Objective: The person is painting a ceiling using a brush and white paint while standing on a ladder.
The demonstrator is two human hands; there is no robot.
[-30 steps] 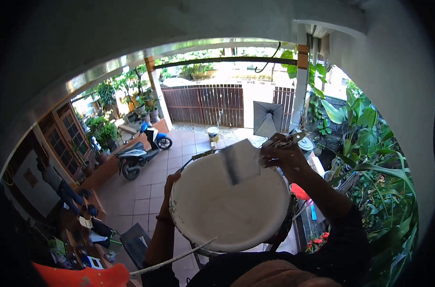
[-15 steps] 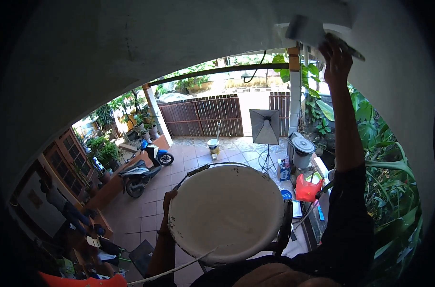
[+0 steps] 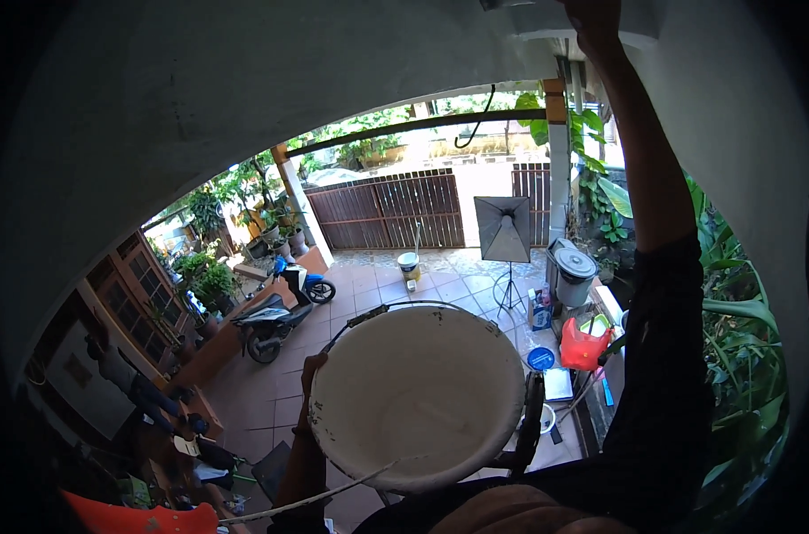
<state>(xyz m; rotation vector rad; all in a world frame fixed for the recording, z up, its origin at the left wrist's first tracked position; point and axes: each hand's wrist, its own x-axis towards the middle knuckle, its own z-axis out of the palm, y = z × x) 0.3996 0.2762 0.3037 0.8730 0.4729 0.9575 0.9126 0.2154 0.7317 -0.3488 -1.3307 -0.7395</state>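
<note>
A wide, pale bucket (image 3: 418, 400) is in front of my body, its inside coated off-white and its rim chipped with dark marks. My left hand (image 3: 312, 374) is closed on the left side of its rim; the bucket hides some of the fingers. High at the top edge, my right hand (image 3: 593, 20) is closed on a paintbrush (image 3: 502, 3), most of which lies outside the picture. The brush is close to the grey-white ceiling (image 3: 351, 53). A thin pale cord (image 3: 333, 496) runs across the bucket's near side.
Below, a motorbike (image 3: 280, 311), a small pail (image 3: 409, 265), a softbox lamp on a stand (image 3: 504, 230) and a lidded grey bin (image 3: 572, 271) stand on the tiles. A red plastic bag (image 3: 585, 343) lies at right, beside plants (image 3: 734, 356). Another person (image 3: 133, 383) is at far left.
My right hand has moved up and slightly left, carrying the paintbrush mostly past the top edge. My left hand stays on the bucket. The view has shifted a little.
</note>
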